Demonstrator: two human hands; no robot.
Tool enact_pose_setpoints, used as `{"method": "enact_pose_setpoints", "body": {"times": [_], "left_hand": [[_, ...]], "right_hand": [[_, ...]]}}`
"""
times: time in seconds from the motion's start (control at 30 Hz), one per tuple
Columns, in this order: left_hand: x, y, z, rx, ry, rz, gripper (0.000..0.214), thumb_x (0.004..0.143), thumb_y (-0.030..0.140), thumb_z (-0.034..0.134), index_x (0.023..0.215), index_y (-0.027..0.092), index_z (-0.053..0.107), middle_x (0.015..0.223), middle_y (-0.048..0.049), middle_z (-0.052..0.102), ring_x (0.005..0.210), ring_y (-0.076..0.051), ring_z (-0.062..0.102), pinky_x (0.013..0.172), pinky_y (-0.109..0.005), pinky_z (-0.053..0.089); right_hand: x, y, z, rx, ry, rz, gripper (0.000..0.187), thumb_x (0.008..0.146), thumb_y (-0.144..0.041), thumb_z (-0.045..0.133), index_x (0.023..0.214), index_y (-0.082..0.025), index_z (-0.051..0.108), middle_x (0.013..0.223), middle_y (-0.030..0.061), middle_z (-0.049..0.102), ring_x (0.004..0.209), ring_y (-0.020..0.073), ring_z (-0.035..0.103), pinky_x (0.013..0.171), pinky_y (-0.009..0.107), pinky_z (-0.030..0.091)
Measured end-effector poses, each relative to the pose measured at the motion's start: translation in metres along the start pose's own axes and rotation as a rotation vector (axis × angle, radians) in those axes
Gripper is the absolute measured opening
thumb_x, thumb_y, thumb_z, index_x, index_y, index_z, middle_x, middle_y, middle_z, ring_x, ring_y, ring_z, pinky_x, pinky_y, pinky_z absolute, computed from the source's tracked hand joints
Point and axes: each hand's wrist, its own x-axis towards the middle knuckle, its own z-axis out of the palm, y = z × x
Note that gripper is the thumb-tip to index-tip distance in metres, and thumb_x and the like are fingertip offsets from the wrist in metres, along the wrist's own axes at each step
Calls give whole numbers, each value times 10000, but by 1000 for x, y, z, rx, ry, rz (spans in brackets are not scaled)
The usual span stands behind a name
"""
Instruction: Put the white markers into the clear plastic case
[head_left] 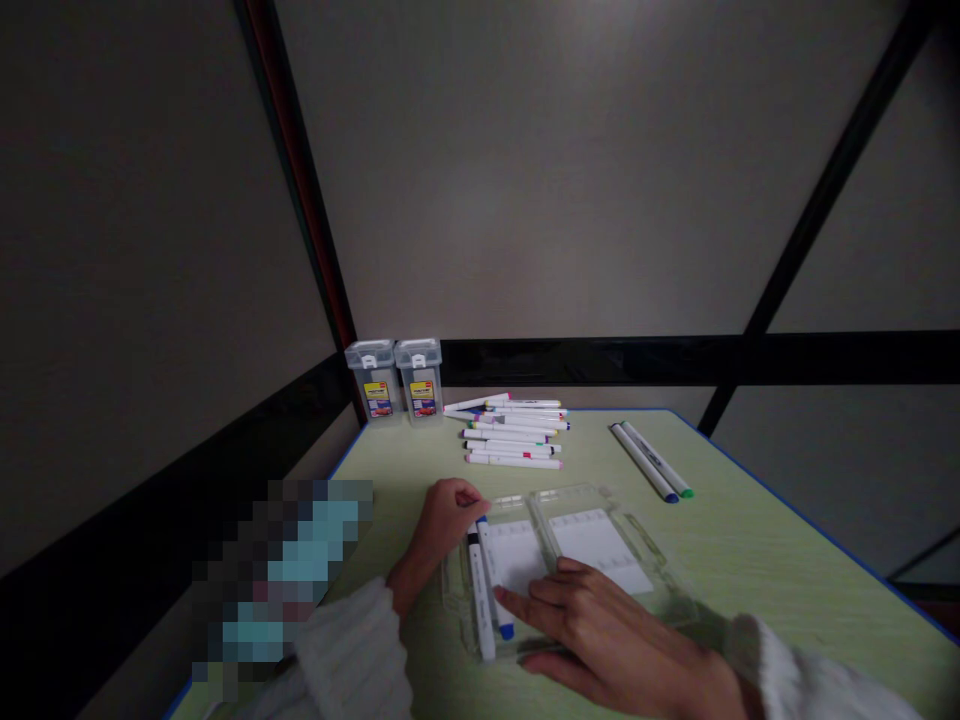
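An open clear plastic case (540, 535) lies on the table in front of me, with white paper inserts inside. A white marker with a black band (481, 600) rests along its left side. Beside that one lies a white marker with blue ends (492, 570). My left hand (448, 510) is closed, its thumb and fingertips at the far blue end of this marker. My right hand (592, 620) lies over the near part of the case, fingers spread. Its index fingertip touches the blue marker's side, and the thumb is stretched out at the case's near edge.
Several thin white markers with coloured ends (514, 435) lie in a pile behind the case. Two lidded clear boxes (395, 380) stand at the back left. Two thick markers (652, 460) lie at the right. A blurred patch (292, 580) covers the left edge.
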Motion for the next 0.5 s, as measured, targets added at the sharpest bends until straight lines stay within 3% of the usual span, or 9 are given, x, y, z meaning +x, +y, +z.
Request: {"method": "enact_pose_setpoints", "body": {"times": [0.5], "left_hand": [[3, -6, -2, -59, -50, 4, 93, 561, 200, 603, 541, 109, 608, 526, -24, 612, 538, -128, 547, 542, -228, 412]], "right_hand": [[0, -1, 1, -6, -29, -4, 411, 857, -303, 438, 1249, -179, 422, 921, 65, 630, 831, 205, 577, 817, 356, 375]]}}
